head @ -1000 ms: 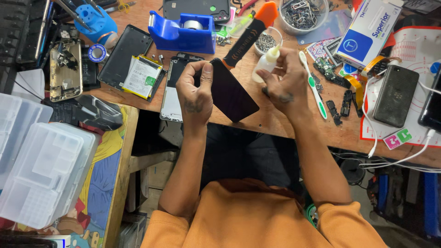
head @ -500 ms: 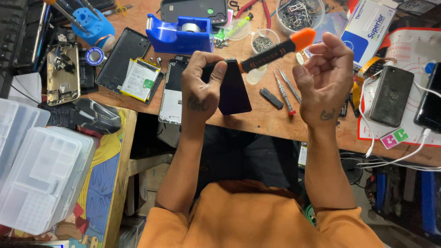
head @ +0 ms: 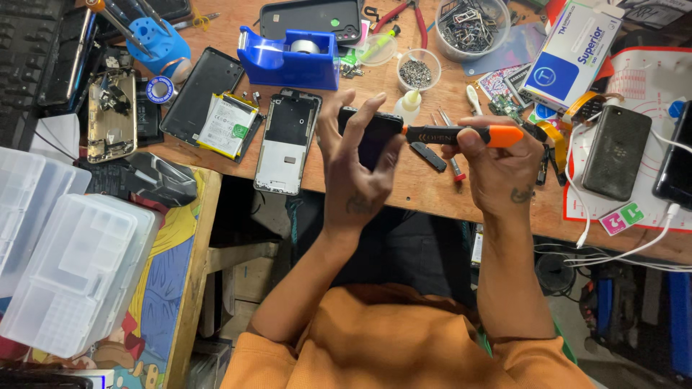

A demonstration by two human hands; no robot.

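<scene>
While the left hand (head: 353,173) grips a dark phone (head: 375,137) upright above the desk edge, the right hand (head: 497,162) at 3 o'clock pinches an orange-handled opening tool (head: 461,135), tip touching the phone's side.

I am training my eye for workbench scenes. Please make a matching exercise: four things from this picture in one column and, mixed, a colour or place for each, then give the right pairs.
Things:
1. tape dispenser
2. opening tool
3. dark phone
4. storage boxes

Descriptions:
A. clear plastic, at the picture's left edge
B. held in the left hand
C. blue, on the wooden bench
D. orange and black, held in the right hand

Pairs: 1-C, 2-D, 3-B, 4-A
</scene>
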